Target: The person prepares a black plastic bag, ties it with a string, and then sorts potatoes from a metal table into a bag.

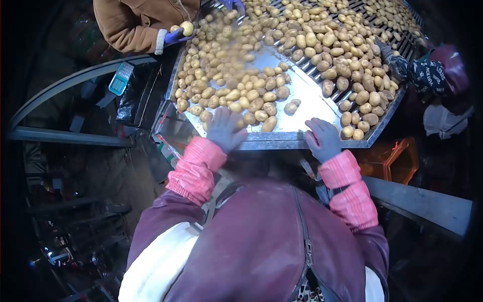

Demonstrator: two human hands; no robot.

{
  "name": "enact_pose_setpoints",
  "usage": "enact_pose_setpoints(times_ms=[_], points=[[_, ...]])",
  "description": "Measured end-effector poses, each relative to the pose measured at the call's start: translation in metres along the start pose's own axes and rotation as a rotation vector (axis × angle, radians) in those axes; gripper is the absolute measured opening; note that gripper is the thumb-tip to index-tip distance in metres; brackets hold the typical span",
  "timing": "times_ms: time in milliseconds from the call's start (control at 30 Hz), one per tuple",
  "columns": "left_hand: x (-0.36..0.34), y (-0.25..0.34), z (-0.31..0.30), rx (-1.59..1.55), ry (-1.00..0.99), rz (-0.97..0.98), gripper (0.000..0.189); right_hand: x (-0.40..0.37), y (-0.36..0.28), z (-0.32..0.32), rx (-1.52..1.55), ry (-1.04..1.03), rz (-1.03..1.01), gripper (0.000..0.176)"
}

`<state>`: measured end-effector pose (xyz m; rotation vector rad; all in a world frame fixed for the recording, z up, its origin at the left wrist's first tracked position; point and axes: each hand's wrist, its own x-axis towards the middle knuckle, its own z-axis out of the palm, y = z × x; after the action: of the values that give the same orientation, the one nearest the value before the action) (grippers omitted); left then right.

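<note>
My left hand [224, 131], in a grey glove, reaches over the near edge of the metal sorting table [307, 108]. Its fingers are stretched out against the nearest potatoes [233, 95], and nothing is gripped in it. In another grey glove, my right hand [323, 141] rests at the table's front rim with its fingers extended and apart, holding nothing. Between the two hands a single potato [269, 124] lies near the rim. A pair of small potatoes [292, 106] sits on the bare metal farther in.
Across the table a person in a brown jacket [136, 25] holds potatoes in a purple-gloved hand [179, 35]. Another person's patterned sleeve [427, 73] reaches in from the right. Slatted bars [313, 70] carry more potatoes. An orange crate [402, 161] stands below at right.
</note>
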<state>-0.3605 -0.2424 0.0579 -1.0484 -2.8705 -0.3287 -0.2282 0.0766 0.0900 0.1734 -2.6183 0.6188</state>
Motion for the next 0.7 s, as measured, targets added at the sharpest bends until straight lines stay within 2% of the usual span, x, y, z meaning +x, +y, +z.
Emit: enact_pose_setpoints(times_ms=[33, 133, 200, 300, 333, 433, 533, 667, 700], points=[[-0.001, -0.012, -0.001, 0.056, -0.060, -0.048, 0.058, 0.005, 0.000, 0.011, -0.026, -0.024, -0.034, 0.025], [-0.010, -0.048, -0.004, 0.147, -0.207, -0.195, 0.053, 0.009, 0.000, 0.032, -0.109, -0.252, 0.111, 0.026], [-0.017, -0.069, -0.004, 0.098, -0.254, -0.302, 0.050, 0.010, 0.001, 0.032, -0.080, -0.225, 0.116, 0.025], [-0.010, -0.066, -0.006, 0.109, -0.087, -0.325, 0.050, 0.014, 0.000, 0.035, -0.096, -0.158, 0.106, 0.022], [0.004, -0.049, -0.013, 0.089, -0.044, -0.263, 0.051, 0.013, -0.001, 0.037, -0.111, -0.136, 0.098, 0.020], [0.046, -0.014, -0.001, -0.144, -0.098, 0.033, 0.059, 0.014, 0.002, 0.039, -0.091, -0.169, 0.141, 0.020], [0.077, -0.014, 0.016, 0.023, -0.245, 0.190, 0.070, 0.015, 0.000, 0.038, -0.108, -0.150, 0.162, 0.019], [0.110, -0.032, -0.006, 0.212, -0.465, 0.208, 0.073, 0.019, -0.006, 0.033, -0.079, -0.158, 0.185, 0.018], [0.115, -0.037, -0.005, 0.205, -0.448, 0.209, 0.072, 0.020, -0.005, 0.034, -0.077, -0.154, 0.180, 0.019]])
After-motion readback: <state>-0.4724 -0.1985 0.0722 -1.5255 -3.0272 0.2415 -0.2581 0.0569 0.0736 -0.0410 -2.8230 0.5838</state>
